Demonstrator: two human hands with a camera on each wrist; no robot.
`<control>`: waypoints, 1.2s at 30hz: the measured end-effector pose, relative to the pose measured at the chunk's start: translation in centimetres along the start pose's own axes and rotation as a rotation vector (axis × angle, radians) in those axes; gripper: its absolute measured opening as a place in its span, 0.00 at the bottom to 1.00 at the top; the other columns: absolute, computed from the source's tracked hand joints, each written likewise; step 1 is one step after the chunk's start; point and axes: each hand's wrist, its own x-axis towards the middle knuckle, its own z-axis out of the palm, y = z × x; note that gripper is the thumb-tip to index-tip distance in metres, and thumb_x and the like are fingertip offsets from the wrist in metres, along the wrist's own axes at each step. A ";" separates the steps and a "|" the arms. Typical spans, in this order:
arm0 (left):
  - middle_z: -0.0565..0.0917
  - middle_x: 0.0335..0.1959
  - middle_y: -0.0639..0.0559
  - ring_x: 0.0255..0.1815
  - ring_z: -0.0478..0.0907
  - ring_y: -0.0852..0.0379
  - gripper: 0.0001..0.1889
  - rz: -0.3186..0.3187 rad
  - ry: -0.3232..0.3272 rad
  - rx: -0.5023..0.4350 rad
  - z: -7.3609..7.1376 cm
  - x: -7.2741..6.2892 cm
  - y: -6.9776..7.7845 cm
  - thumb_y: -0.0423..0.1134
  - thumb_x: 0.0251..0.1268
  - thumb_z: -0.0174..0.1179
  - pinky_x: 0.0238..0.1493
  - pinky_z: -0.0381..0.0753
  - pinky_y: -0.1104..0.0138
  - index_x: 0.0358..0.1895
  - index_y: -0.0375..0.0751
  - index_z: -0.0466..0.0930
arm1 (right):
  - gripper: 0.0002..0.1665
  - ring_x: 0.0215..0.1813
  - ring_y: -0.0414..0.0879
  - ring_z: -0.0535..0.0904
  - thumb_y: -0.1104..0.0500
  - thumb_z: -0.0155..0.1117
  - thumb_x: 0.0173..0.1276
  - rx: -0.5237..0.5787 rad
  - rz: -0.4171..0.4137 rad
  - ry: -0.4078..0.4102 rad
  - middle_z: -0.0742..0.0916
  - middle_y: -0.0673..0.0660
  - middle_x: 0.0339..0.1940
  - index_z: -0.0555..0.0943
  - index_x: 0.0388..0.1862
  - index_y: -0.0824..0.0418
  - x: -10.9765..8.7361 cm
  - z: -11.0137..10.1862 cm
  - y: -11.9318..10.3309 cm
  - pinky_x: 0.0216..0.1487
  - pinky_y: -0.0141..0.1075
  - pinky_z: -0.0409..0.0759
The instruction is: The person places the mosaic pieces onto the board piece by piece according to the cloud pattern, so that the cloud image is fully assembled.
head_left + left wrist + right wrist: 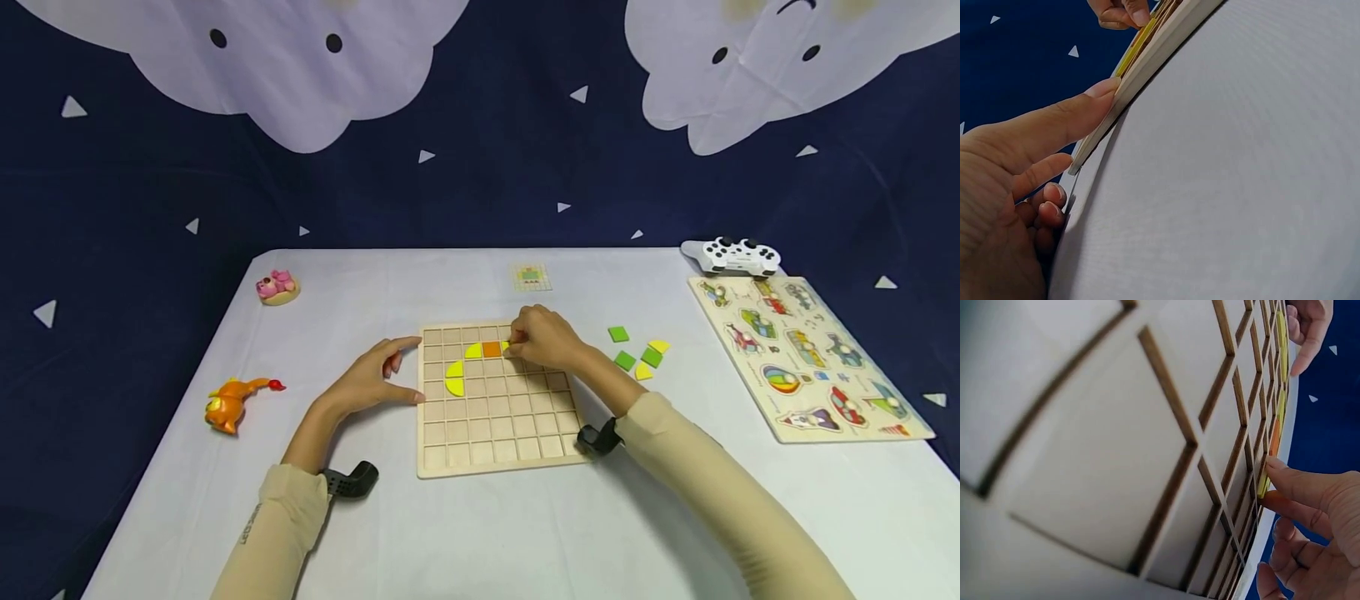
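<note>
A wooden grid board (495, 429) lies on the white table. In its upper rows sit an orange square tile (491, 350) and several yellow curved-edge tiles (454, 386). My right hand (546, 337) pinches another yellow tile (1264, 486) between thumb and index finger, in the cell just right of the orange one; the fingers hide most of it in the head view. At the board's left edge my left hand (367, 379) spreads thumb and index finger, their tips touching the rim. Its other fingers bend loosely in the left wrist view.
Loose green tiles (618, 334) and yellow tiles (643, 372) lie right of the board. A small pattern card (532, 277) is behind it. Farther right are a picture puzzle board (750, 367) and a white game controller (731, 257). An orange figurine (227, 408) and a pink one (277, 287) stand left.
</note>
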 end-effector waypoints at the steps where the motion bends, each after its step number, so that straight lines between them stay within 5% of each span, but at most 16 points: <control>1: 0.64 0.36 0.47 0.39 0.61 0.52 0.48 0.002 0.001 -0.001 0.0 0.0 0.0 0.40 0.44 0.80 0.42 0.61 0.59 0.72 0.38 0.66 | 0.11 0.37 0.48 0.71 0.58 0.76 0.58 0.011 0.014 -0.010 0.82 0.54 0.31 0.83 0.21 0.59 0.0 0.0 0.0 0.42 0.41 0.70; 6: 0.64 0.36 0.47 0.39 0.61 0.52 0.48 0.004 -0.003 -0.007 0.1 -0.1 0.0 0.40 0.44 0.80 0.41 0.61 0.59 0.72 0.37 0.65 | 0.09 0.39 0.48 0.73 0.57 0.75 0.59 0.021 0.049 -0.023 0.82 0.54 0.32 0.85 0.25 0.59 -0.1 0.0 0.1 0.45 0.42 0.71; 15: 0.64 0.36 0.47 0.39 0.62 0.51 0.49 -0.007 -0.004 -0.003 0.2 -0.3 0.0 0.40 0.44 0.80 0.42 0.62 0.59 0.73 0.38 0.65 | 0.14 0.36 0.49 0.72 0.55 0.75 0.61 -0.059 -0.072 0.070 0.82 0.56 0.32 0.89 0.39 0.64 -1.9 -1.2 1.7 0.40 0.40 0.70; 25: 0.64 0.36 0.47 0.38 0.62 0.51 0.48 0.012 0.001 -0.004 0.1 -0.2 0.0 0.39 0.44 0.80 0.42 0.61 0.59 0.72 0.37 0.66 | 0.13 0.43 0.56 0.73 0.60 0.71 0.63 -0.099 0.085 0.143 0.82 0.60 0.35 0.88 0.45 0.64 -6.5 -5.1 7.3 0.43 0.46 0.68; 36: 0.64 0.36 0.47 0.38 0.61 0.52 0.48 0.027 0.002 0.006 0.0 -0.2 0.1 0.40 0.45 0.79 0.41 0.61 0.60 0.73 0.36 0.65 | 0.14 0.40 0.56 0.73 0.66 0.65 0.61 -0.146 0.161 0.204 0.81 0.62 0.33 0.87 0.45 0.67 -11.2 -8.0 13.4 0.39 0.44 0.66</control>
